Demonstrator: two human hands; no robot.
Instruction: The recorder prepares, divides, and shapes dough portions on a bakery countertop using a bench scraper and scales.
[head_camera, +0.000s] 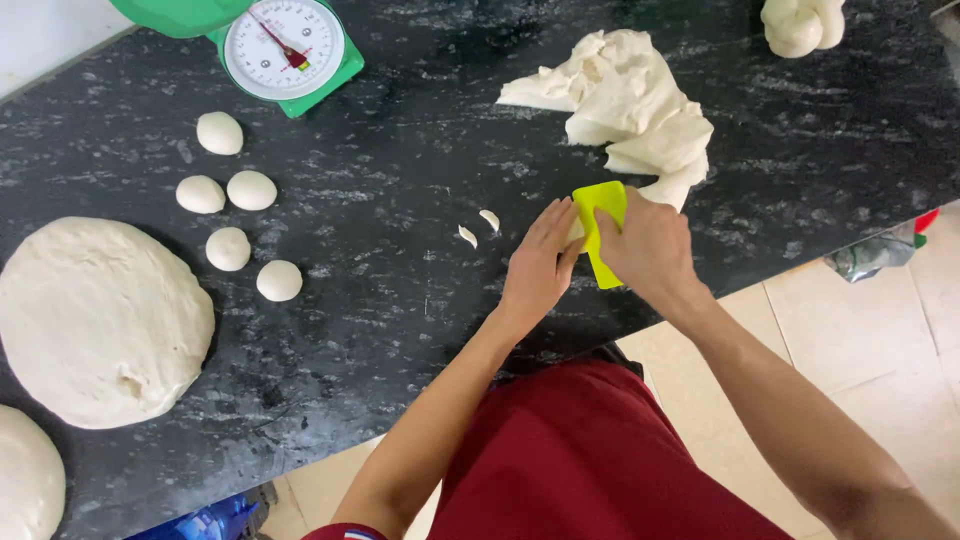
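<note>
Yellow-green plastic scraper (601, 232) stands upright against torn white dough (630, 105)

Single head-worn view, aimed steeply down from above, dark bench (420, 150) seen at arm's reach, floor tiles (860, 330) caught at right edge.

Green scale (270, 45): pan cut by top edge. Twisted dough piece (800, 22): top cut off. Dough round (28, 478), counter's near-left corner: cropped by left and bottom edges. Yellow scraper (602, 232): partly covered by right hand (648, 250). Dough under left hand (540, 265): mostly hidden.
</note>
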